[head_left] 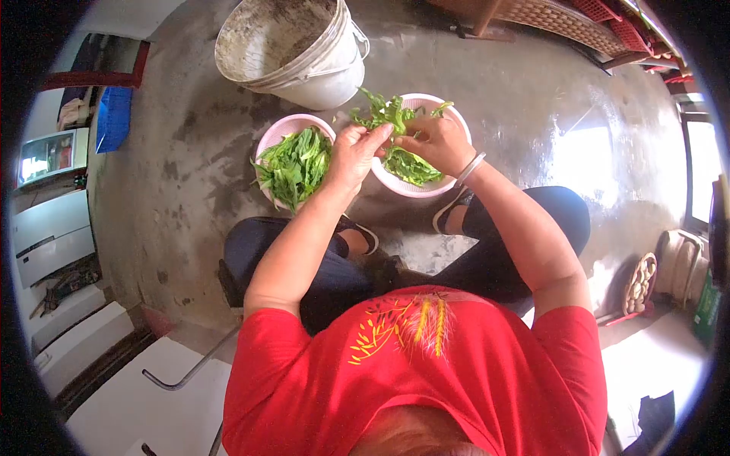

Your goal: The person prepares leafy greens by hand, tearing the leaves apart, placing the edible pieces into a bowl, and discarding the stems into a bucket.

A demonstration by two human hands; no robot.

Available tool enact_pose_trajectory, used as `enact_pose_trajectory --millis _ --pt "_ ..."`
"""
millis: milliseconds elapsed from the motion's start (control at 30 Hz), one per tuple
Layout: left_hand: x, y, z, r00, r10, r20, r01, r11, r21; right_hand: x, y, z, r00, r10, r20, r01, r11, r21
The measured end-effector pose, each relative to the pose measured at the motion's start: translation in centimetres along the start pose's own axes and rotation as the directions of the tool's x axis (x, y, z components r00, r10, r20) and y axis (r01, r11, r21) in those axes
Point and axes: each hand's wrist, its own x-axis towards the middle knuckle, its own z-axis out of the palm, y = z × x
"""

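My left hand (pixel 356 156) and my right hand (pixel 441 144) meet over the right-hand pink basket (pixel 398 185), fingers pinched together. Between and beyond my fingertips stick out leafy greens (pixel 378 109) with ragged leaves; both hands appear closed on them. A bracelet circles my right wrist. More green leaves (pixel 414 167) lie inside that basket, partly covered by my hands. To the left, a second pink basket (pixel 268 138) is heaped with leafy greens (pixel 296 167), some hanging over its rim.
A dirty white bucket (pixel 331 82) with a wire handle stands beyond the baskets on the wet-looking concrete floor (pixel 182 190). My shoes and bent knees flank the near side. At far right leans a round woven tray (pixel 640 283); wicker furniture (pixel 559 26) stands at the back right.
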Motion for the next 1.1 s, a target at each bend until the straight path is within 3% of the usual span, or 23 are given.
enact_pose_trajectory --millis 100,200,267,367,567,667,767,900,1000,1100 --pt "0.1 -0.6 -0.4 1.000 0.008 0.006 -0.008 0.997 0.079 0.2 0.5 0.3 0.999 -0.034 -0.026 0.036 0.997 0.069" --pt "0.1 -0.8 -0.7 0.999 0.022 0.043 -0.030 0.984 0.178 0.4 1.0 0.3 0.996 0.062 0.066 -0.073 0.979 0.189" --pt "-0.1 -0.6 -0.8 0.998 0.039 0.053 -0.045 0.992 0.120 0.6 0.8 -0.2 0.963 0.193 0.189 -0.241 0.929 0.281" --pt "-0.4 0.2 -0.5 0.998 0.022 0.059 -0.020 0.999 -0.042 0.5 0.7 -0.2 0.936 0.270 0.228 -0.353 0.722 0.595" --pt "-0.4 0.0 -1.1 0.996 -0.017 0.090 0.041 0.960 -0.277 0.4 0.3 -0.1 0.903 0.334 0.272 -0.402 0.430 0.808" --pt "-0.3 0.0 -1.4 0.996 -0.019 0.092 0.046 0.952 -0.301 0.5 0.3 -0.7 0.912 0.326 0.248 -0.387 0.485 0.784" --pt "-0.4 0.3 -0.9 0.994 0.013 0.105 0.009 0.977 -0.211 0.6 0.5 -0.4 0.951 0.234 0.201 -0.308 0.717 0.625" --pt "-0.3 -0.2 -0.7 0.995 0.062 0.083 -0.058 0.997 -0.050 0.4 0.3 -0.1 0.933 0.151 0.325 -0.310 0.794 0.523" --pt "-0.3 -0.2 -0.6 0.992 0.070 0.104 -0.064 0.996 -0.055 0.2 0.4 0.1 0.931 0.187 0.314 -0.340 0.758 0.557" --pt "-0.1 0.1 -0.7 0.999 0.014 0.033 -0.010 0.995 -0.100 0.3 0.3 -0.3 0.916 0.239 0.321 -0.399 0.603 0.690"
